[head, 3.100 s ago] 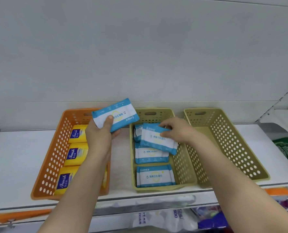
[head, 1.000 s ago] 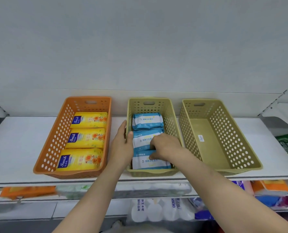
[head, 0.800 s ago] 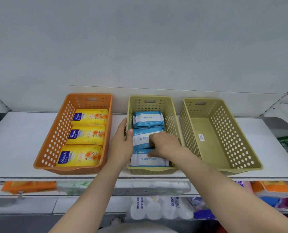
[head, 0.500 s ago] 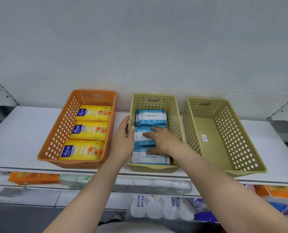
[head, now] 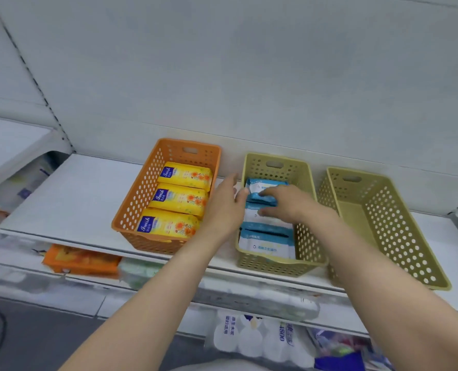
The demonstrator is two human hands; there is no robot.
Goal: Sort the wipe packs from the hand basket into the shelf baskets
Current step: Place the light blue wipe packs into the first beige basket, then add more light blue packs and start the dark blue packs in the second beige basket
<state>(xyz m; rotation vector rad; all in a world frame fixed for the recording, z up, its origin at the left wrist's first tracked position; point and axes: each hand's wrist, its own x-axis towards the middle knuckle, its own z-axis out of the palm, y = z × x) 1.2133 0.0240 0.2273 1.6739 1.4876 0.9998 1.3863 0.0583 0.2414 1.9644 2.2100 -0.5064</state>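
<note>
The scene is lit evenly and brightly from above; only soft, faint shadows are cast beneath the orange perforated plastic basket (head: 166, 194). No glare is seen. Straight lines of the white shelf (head: 69, 199) are bowed by wide-angle distortion. The lower left goods are smeared by blur.

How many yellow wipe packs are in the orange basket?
3, lying in a row in the orange basket: back yellow pack, middle yellow pack, front yellow pack. More could be hidden underneath.
</note>
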